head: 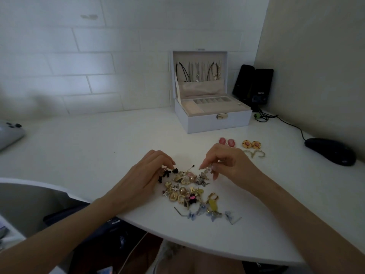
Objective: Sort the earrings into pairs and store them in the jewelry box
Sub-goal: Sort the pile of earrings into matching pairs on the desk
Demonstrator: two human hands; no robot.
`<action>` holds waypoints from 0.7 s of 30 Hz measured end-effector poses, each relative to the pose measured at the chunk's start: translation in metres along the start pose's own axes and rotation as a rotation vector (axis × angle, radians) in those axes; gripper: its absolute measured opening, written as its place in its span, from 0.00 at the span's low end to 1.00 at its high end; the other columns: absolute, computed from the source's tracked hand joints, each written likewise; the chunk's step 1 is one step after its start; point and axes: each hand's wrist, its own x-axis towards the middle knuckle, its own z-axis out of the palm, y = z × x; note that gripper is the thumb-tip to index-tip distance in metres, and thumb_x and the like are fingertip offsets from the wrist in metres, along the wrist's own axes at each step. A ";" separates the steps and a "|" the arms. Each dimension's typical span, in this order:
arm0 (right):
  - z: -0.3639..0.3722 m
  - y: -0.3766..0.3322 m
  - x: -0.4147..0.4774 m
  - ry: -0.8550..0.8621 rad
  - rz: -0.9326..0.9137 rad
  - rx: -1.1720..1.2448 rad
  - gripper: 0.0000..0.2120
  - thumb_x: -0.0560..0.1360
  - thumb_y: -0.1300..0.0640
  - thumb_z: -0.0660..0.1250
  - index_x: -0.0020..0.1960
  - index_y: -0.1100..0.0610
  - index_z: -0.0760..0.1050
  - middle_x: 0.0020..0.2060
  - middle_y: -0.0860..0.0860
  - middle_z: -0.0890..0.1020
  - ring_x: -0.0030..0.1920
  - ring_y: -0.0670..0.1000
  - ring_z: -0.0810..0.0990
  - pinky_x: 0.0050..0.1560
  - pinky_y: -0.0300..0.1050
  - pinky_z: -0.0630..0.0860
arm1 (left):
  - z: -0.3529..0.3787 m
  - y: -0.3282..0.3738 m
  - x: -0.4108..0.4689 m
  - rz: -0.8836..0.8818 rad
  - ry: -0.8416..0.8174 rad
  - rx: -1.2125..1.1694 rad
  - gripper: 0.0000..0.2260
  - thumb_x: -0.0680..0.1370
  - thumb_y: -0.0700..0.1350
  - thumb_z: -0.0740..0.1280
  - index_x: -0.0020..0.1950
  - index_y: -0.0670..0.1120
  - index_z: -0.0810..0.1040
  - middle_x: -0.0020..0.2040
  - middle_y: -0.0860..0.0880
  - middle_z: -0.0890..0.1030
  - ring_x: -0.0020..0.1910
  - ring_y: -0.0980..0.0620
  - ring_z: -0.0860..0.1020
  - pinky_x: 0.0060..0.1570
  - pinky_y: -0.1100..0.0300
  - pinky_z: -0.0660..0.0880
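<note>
Pinching hand: the right hand [227,165] is hovering at the 2 o'clock edge of the earring pile [187,191]. Thumb and forefinger are closing on a pale earring [210,170], and the other fingers are curling loosely behind.
Pale earring: it is hanging just above the pile, too small to show which way it is pointing.
Left hand: the left hand [150,173] is sitting at the pile's 10 o'clock edge. Its fingers are pressing together and curling down over the black earrings [165,175]; I cannot tell whether they are actually gripping one.
Pile: it is lying near the front edge of the white table [98,147], its long axis running from 10 to 4 o'clock.
Pin: a dark-tipped pin [190,167] is lying at the pile's 12 o'clock side, its dark head pointing toward 2 o'clock.
Blue butterfly earrings [197,212]: they are lining the 6 o'clock edge, the leftmost wire pointing out toward 10 o'clock and the rightmost toward 4 o'clock.
Sorted pairs: a pink pair [226,142] and a yellow pair [251,144] are sitting in a row running 9 to 3 o'clock, at 2 o'clock from the pile and apart from it. A green pair [254,154] is lying just nearer than the yellow one.
Jewelry box [217,120]: it is standing open at 12 to 1 o'clock beyond the pile, the lid upright with necklaces hanging inside and the clasp facing 6 o'clock.
Surroundings: a mouse [331,152] is lying at 3 o'clock, speakers [252,86] are standing beside the box, and a controller [9,133] is lying at 9 o'clock.
</note>
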 end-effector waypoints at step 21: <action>0.005 0.000 -0.001 0.073 -0.046 -0.025 0.17 0.72 0.77 0.61 0.45 0.58 0.81 0.39 0.51 0.79 0.35 0.50 0.80 0.36 0.42 0.80 | -0.002 -0.001 -0.001 -0.166 0.192 0.006 0.21 0.67 0.30 0.50 0.49 0.47 0.74 0.50 0.52 0.77 0.51 0.58 0.74 0.51 0.67 0.71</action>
